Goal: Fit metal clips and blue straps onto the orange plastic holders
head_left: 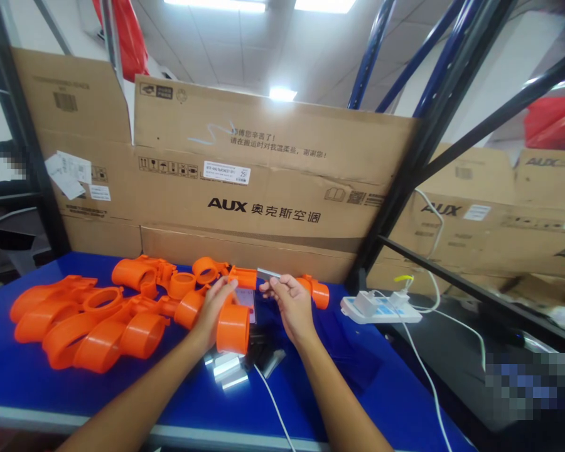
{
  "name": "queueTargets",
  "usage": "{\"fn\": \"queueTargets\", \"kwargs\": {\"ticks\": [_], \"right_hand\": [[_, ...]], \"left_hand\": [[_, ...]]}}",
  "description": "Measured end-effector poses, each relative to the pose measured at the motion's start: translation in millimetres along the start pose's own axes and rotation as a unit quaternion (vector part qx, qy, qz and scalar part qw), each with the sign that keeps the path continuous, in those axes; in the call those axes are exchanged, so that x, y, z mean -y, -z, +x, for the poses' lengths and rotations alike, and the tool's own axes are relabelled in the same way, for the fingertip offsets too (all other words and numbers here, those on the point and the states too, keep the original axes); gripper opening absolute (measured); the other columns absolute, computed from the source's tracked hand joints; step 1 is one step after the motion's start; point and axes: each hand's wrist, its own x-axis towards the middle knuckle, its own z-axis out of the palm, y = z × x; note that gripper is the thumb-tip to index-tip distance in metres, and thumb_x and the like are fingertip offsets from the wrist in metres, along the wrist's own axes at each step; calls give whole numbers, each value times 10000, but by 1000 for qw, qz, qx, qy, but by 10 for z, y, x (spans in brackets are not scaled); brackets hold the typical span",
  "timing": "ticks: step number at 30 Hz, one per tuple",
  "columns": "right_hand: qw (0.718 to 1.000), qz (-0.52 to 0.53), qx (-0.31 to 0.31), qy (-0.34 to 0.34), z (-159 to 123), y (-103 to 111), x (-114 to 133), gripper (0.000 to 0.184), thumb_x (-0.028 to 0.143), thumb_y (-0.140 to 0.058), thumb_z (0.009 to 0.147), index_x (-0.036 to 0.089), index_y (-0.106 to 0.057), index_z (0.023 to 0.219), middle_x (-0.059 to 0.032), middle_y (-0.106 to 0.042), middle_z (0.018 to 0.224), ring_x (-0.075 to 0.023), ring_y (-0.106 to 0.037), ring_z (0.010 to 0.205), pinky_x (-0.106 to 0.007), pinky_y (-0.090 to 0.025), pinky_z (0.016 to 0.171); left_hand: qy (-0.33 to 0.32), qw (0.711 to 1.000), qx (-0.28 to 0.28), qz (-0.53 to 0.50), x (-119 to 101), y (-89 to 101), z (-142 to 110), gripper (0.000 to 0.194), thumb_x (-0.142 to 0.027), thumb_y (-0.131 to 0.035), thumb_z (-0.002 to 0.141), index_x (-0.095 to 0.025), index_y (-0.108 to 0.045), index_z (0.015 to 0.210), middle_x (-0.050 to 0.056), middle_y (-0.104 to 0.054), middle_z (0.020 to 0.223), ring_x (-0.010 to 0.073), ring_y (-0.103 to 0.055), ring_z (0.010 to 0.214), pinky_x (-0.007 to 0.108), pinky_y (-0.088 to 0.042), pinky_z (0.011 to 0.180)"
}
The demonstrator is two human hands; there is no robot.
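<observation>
Orange holder sits in the left hand in the head view, gripped between thumb and fingers, up off the desk; its wide ring hangs on the near side of that hand, and a squarer orange end appears just beyond the thumb. The right hand, a little way to the right and level with it, has its fingers bent and pinched together on a thin grey strip, which points back toward the squarer end; whether the two touch, I cannot tell. Between the hands and behind the holder, a pale flat rectangle partly shows. Below the hands, nearer the person, shiny flat pieces lie beside a dark object too blurred to name, and a white cord runs from there toward the near edge. To the left of the left hand, a large group of similar orange rings covers much of the desk, some leaning against each other. Just past the right hand lies another orange ring piece. Farther right, a white power strip carries plugs and cables. Beyond both hands, a tall cardboard sheet printed with AUX stands along the back.
</observation>
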Motion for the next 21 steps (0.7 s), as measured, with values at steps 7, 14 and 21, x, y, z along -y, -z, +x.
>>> {"fn": "queueTargets", "kwargs": {"ticks": [7,14,21], "right_hand": [[996,-83,12,0,21,36,-18,297,449,-790,875,216,-620,806,-27,-738,702,-158,-642,644,-281,-512,678],[987,-149,49,41,51,81,18,273,471,-721,917,225,-627,849,5,-652,670,-162,-600,634,-290,-475,657],[974,-210,47,65,32,117,11,307,512,-662,949,226,-598,856,22,-579,645,-151,-517,587,-275,-402,578]], "left_hand": [[-4,1000,-6,-3,-23,-37,-23,442,-593,-802,782,-206,-591,816,-25,-585,648,109,-523,530,227,-429,537],[-11,1000,-6,18,-22,-33,-33,449,-596,-810,777,-212,-578,802,-52,-530,610,98,-482,512,216,-393,513],[-4,1000,-2,24,-22,-28,-25,462,-619,-816,759,-204,-644,867,-53,-533,615,104,-469,520,229,-382,517]]}}
